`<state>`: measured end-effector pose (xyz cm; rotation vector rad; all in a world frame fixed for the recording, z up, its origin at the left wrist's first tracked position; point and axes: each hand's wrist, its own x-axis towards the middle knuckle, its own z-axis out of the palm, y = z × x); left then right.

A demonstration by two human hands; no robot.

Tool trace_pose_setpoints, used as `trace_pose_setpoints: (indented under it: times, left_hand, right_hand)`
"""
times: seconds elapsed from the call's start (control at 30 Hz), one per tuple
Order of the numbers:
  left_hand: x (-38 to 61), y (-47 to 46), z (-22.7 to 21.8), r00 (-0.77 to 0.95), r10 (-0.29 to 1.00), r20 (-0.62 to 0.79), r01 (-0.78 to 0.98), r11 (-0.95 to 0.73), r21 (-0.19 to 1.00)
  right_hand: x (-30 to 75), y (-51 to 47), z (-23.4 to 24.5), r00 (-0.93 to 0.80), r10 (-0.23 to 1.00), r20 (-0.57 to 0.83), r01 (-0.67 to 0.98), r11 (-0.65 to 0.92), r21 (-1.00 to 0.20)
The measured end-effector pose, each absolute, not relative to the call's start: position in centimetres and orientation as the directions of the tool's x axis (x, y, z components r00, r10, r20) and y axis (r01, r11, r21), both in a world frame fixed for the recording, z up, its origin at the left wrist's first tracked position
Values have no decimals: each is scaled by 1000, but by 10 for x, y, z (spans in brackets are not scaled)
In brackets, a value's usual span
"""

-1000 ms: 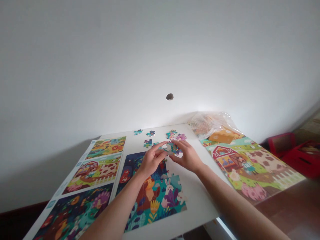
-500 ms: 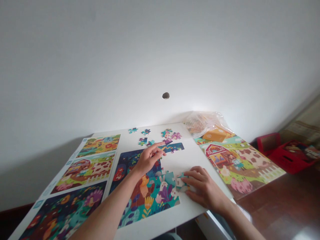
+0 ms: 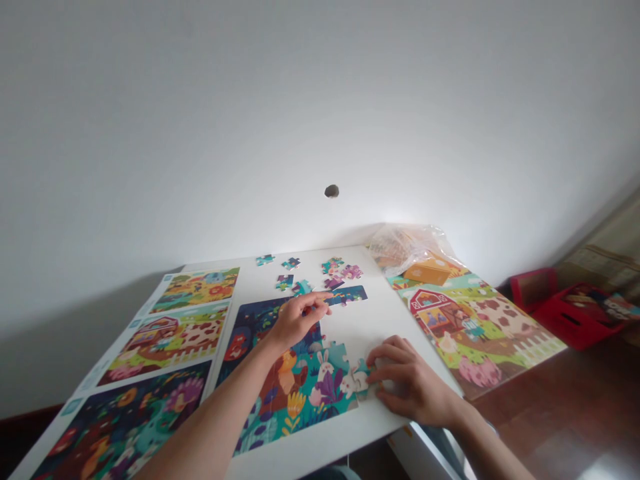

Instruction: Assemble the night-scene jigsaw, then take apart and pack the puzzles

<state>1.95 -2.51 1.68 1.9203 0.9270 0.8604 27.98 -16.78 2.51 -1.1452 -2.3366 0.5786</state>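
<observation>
A half-built forest puzzle [image 3: 295, 380] with a fox and white rabbits lies on the white table [image 3: 380, 313]. My right hand [image 3: 407, 387] presses a teal puzzle piece [image 3: 361, 375] against the puzzle's right edge, fingers curled round it. My left hand [image 3: 295, 319] hovers over the puzzle's upper part, fingers loosely bent, the index finger stretched toward a joined dark-blue strip of pieces [image 3: 350, 294]. Several loose pieces [image 3: 337, 269] lie scattered behind it.
Three picture cards [image 3: 165, 340] lie in a column at the left. A finished farm puzzle [image 3: 475, 327] hangs over the table's right side, with a plastic bag and an orange box [image 3: 427, 272] behind it. Red crates [image 3: 580, 310] stand on the wooden floor at right.
My right hand came back from the far loose pieces to the puzzle's near right edge with a piece, then pushed it leftward against the puzzle. The left hand stayed nearly still.
</observation>
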Motion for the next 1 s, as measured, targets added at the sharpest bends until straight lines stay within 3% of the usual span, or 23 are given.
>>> trace_pose_setpoints:
  times: [0.27,0.43,0.63,1.0]
  left_hand:
    - [22,-27,18,536,805,254,284,-455,844]
    - [27,-38,20,714,569,408,209,-729,651]
    - [34,-50,19,889,405,213,251,-821,512]
    - [35,-49,18,911,397,117,291,-815,501]
  right_hand:
    - [279,-169,28,-558,800,221,600,573,-559]
    - [279,-168,26,-563,792,234,591,585,-556]
    - [279,-167,24,-561,791,244,594,590,-548]
    - [278,-168,26,-577,778,251,582,607,-541]
